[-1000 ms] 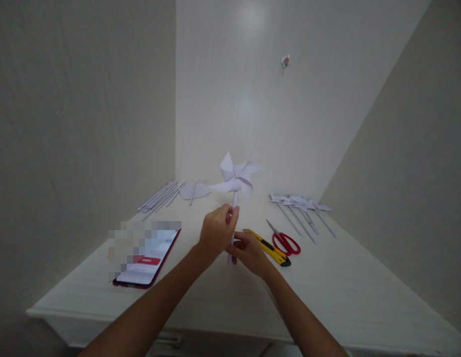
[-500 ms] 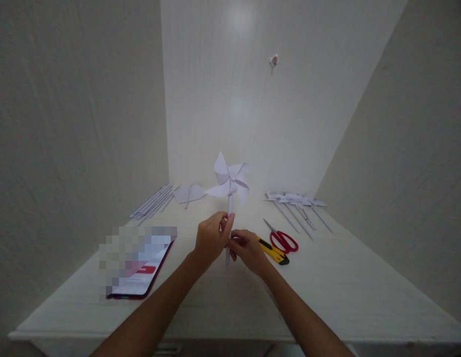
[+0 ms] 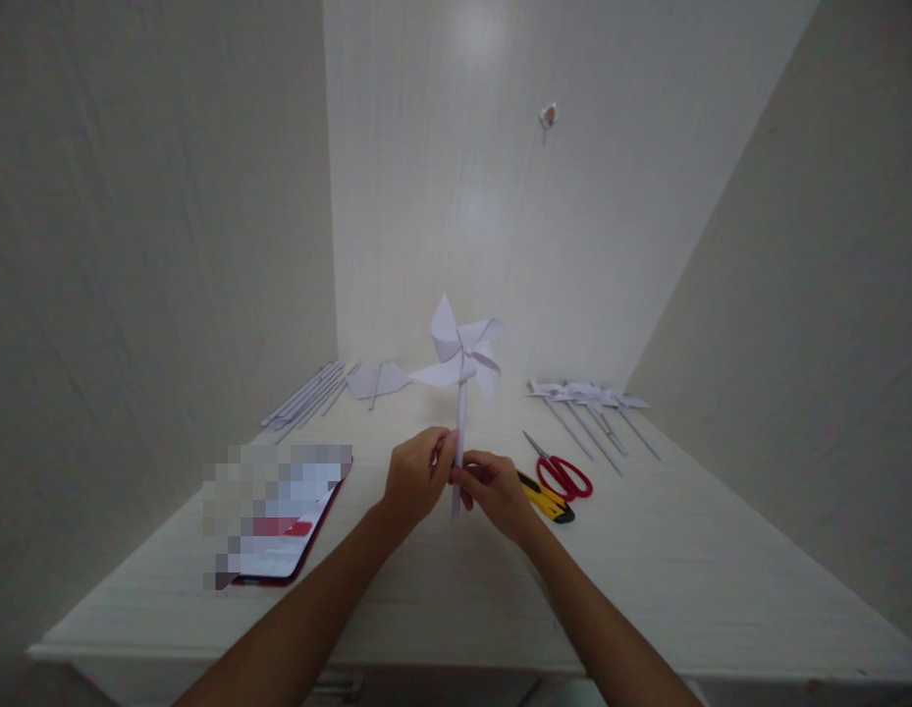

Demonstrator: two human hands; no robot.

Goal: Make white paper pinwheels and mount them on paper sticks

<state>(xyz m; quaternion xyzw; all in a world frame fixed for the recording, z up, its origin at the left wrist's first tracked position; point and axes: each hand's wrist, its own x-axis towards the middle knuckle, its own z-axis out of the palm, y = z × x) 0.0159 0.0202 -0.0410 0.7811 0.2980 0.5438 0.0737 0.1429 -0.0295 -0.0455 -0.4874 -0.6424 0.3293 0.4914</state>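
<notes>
A white paper pinwheel [image 3: 461,352] stands upright on a thin white stick above the middle of the table. My left hand [image 3: 417,476] grips the stick from the left, fingers wrapped around it. My right hand [image 3: 496,494] pinches the same stick from the right, just below the left hand's fingertips. The stick's lower end pokes out under both hands. The pinwheel's blades face me, a little above the hands.
On the white table [image 3: 647,579] lie a phone [image 3: 283,525] at the left, a yellow utility knife [image 3: 548,499] and red-handled scissors [image 3: 565,473] at the right. Finished pinwheels [image 3: 592,407] lie far right, spare paper sticks [image 3: 308,393] and a folded paper [image 3: 382,378] far left. Walls close in on three sides.
My left hand has slid a little lower on the stick, so both hands sit closer together. The pinwheel stays upright at much the same spot.
</notes>
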